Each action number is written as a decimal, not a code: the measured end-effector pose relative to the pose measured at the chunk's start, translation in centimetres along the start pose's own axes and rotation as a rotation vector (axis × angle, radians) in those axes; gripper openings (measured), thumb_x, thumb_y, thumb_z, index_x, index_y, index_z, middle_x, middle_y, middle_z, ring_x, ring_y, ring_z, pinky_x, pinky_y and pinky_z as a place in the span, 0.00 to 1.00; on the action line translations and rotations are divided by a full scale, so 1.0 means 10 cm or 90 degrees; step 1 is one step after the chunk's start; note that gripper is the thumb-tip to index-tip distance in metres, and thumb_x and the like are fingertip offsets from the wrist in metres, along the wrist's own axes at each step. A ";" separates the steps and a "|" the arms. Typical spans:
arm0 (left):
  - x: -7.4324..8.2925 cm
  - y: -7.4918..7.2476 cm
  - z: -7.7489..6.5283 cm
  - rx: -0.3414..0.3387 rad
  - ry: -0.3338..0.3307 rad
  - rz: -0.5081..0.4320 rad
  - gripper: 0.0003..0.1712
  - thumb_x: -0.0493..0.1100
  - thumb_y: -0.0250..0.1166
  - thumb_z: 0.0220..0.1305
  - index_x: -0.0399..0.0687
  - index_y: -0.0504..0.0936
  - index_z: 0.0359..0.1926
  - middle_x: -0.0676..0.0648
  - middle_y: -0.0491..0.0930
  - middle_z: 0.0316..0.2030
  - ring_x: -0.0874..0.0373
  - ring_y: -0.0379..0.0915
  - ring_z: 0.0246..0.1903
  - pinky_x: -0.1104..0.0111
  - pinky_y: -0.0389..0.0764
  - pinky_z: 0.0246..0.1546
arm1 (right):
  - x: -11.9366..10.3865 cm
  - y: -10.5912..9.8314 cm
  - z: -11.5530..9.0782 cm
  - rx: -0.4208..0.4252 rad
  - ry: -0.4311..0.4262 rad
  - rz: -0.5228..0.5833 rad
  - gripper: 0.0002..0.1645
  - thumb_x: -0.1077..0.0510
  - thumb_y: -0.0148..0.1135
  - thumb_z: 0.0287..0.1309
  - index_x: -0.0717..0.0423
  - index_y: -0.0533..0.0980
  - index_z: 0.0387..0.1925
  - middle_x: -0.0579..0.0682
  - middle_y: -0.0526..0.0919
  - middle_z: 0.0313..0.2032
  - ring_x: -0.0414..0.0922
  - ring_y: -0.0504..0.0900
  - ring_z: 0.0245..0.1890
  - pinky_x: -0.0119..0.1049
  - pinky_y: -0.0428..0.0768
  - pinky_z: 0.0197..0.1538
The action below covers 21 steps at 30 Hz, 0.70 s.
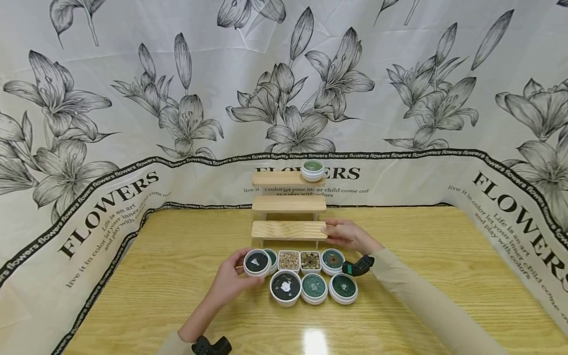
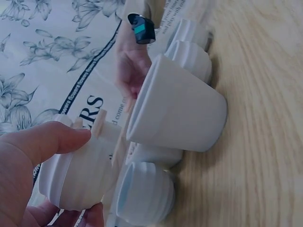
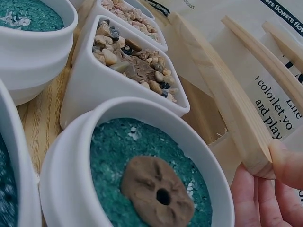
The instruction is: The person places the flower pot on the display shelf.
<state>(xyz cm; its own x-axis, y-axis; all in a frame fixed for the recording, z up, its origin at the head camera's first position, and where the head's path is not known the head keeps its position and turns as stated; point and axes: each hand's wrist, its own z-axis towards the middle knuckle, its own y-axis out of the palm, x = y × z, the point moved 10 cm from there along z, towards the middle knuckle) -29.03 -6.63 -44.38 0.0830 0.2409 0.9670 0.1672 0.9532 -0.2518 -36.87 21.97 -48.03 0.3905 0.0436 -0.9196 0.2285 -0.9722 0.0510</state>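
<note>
My left hand (image 1: 230, 282) grips a round white pot (image 1: 257, 263) with dark fill and a white patch on top. In the left wrist view, this ridged pot (image 2: 87, 175) sits between thumb and fingers, above the table. Beneath it in the head view, another green-filled pot (image 1: 271, 257) is partly covered. My right hand (image 1: 350, 236) pinches the right end of the lowest board (image 1: 288, 230) of a three-step wooden stand; the right wrist view shows the thumb on top of this board (image 3: 227, 101) and fingers below.
In front of the stand are square pots of pebbles (image 1: 289, 260), (image 3: 137, 61) and round white pots with green (image 1: 314, 287) or dark fill (image 1: 286, 287). One green-filled pot (image 1: 312, 170) stands on the top board. A flower-printed cloth (image 1: 177, 128) hangs behind the wooden table (image 1: 177, 236).
</note>
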 end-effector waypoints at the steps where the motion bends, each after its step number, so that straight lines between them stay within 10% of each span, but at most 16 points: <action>1: 0.02 0.00 0.01 0.002 0.002 0.002 0.42 0.32 0.77 0.38 0.34 0.72 0.59 0.39 0.78 0.48 0.55 0.76 0.45 0.75 0.80 0.46 | 0.00 0.00 0.00 0.002 0.001 0.000 0.38 0.67 0.52 0.65 0.71 0.49 0.71 0.54 0.76 0.47 0.34 0.80 0.34 0.27 0.83 0.46; 21: 0.38 0.14 0.28 -0.008 0.045 0.011 0.40 0.32 0.76 0.40 0.37 0.74 0.59 0.39 0.79 0.47 0.54 0.77 0.43 0.64 0.82 0.46 | 0.01 0.02 0.02 -0.014 -0.004 0.006 0.38 0.66 0.51 0.66 0.71 0.47 0.71 0.50 0.77 0.42 0.33 0.80 0.34 0.26 0.83 0.43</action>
<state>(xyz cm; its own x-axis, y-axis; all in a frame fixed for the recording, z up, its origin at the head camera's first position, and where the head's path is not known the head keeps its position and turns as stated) -31.23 -3.91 -40.94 0.1551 0.2431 0.9575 0.1773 0.9467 -0.2691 -37.01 21.74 -48.21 0.3877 0.0327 -0.9212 0.2441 -0.9673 0.0684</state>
